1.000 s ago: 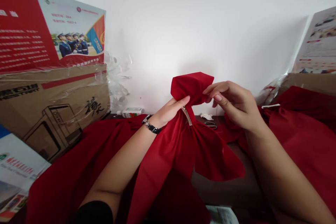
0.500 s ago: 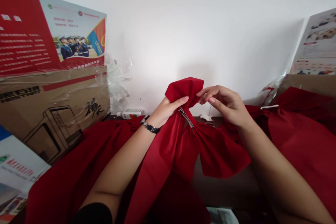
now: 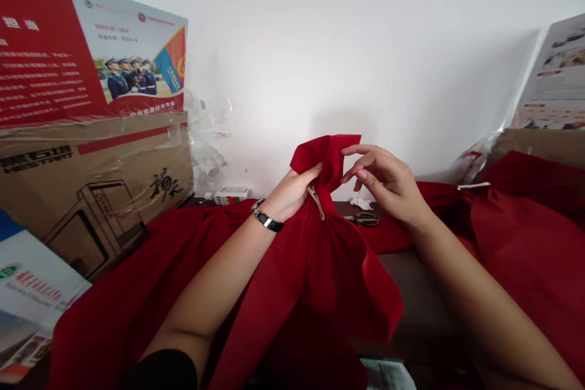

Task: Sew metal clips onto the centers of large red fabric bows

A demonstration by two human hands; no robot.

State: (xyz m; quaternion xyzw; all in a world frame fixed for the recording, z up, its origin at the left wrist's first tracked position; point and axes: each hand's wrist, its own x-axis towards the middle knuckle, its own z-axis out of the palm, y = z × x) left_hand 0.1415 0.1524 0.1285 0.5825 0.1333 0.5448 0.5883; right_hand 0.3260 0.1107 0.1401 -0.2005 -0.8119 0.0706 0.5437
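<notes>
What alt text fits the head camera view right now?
A left hand wearing a black-banded watch grips gathered red cloth beside a metal clip, while the right hand reaches to the cloth's edge. Scissors lie on the dark table behind.

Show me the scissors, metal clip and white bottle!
scissors (image 3: 368,220), head view, on the handles
metal clip (image 3: 316,202), head view, on its middle
white bottle (image 3: 231,195), head view, on its side
</notes>
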